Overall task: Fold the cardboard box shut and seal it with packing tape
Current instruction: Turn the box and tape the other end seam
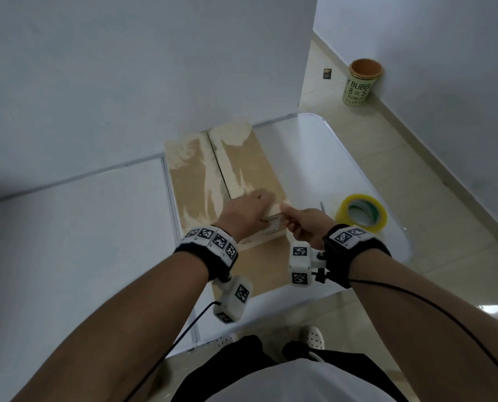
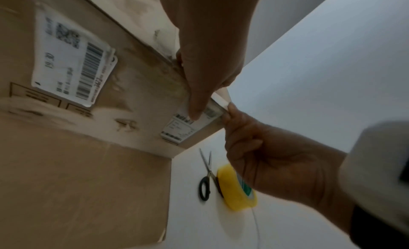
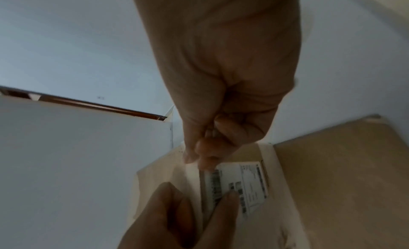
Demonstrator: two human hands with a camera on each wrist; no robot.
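Observation:
The cardboard box (image 1: 242, 169) lies on the white table (image 1: 68, 242), its two top flaps down and meeting at a seam. My left hand (image 1: 247, 208) holds its near right corner, fingers on top and thumb (image 2: 194, 111) pressed on a small white label (image 2: 179, 128) on the near face. My right hand (image 1: 302, 224) pinches a white strip (image 2: 223, 99) at that same corner edge, fingers curled (image 3: 208, 158). Whether the strip is tape or label edge is unclear. The yellow tape roll (image 1: 366, 226) lies on the table right of the box, untouched.
Scissors (image 2: 205, 176) lie beside the tape roll (image 2: 234, 190). A brown flap (image 1: 268, 265) lies flat on the table between box and me. A larger barcode label (image 2: 70, 60) is on the near face. A wall stands behind the box. A green-and-orange bin (image 1: 362, 82) sits on the floor.

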